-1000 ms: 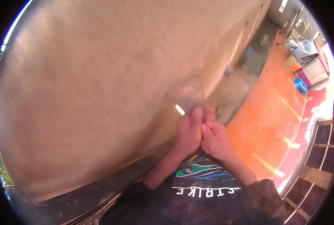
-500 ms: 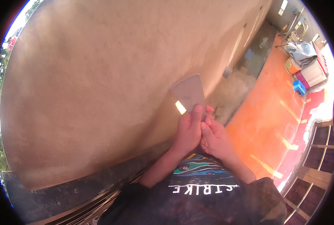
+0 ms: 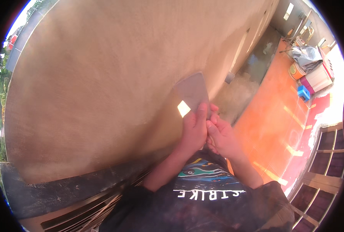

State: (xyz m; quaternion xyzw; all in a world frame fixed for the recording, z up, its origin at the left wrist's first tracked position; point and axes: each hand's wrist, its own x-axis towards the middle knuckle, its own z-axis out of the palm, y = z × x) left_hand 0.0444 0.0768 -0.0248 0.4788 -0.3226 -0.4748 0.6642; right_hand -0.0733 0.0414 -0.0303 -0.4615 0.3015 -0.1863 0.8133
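Note:
Both my hands grip a broad putty knife (image 3: pixel 194 89) in front of the beige plastered wall (image 3: pixel 102 77). Its grey blade flares upward and lies close to the wall; whether its edge touches cannot be made out. My left hand (image 3: pixel 195 127) is closed at the base of the blade, thumb along it. Lower and to the right, my right hand (image 3: pixel 221 136) wraps round the handle, which the fingers mostly hide. A bright patch of light (image 3: pixel 184 109) shows beside my left hand.
A dark ledge (image 3: pixel 63 189) runs along the wall's lower left. To the right lies an orange floor (image 3: pixel 268 127), with a blue stool (image 3: pixel 303 93), an orange-and-white bucket (image 3: pixel 296 71), a white container (image 3: pixel 319 78) and grey sheeting (image 3: pixel 307 57). A paned window frame (image 3: pixel 318 170) stands at lower right.
My hands and the putty knife have shifted slightly up and to the left along the wall. My grip looks the same, and the view has tilted a little.

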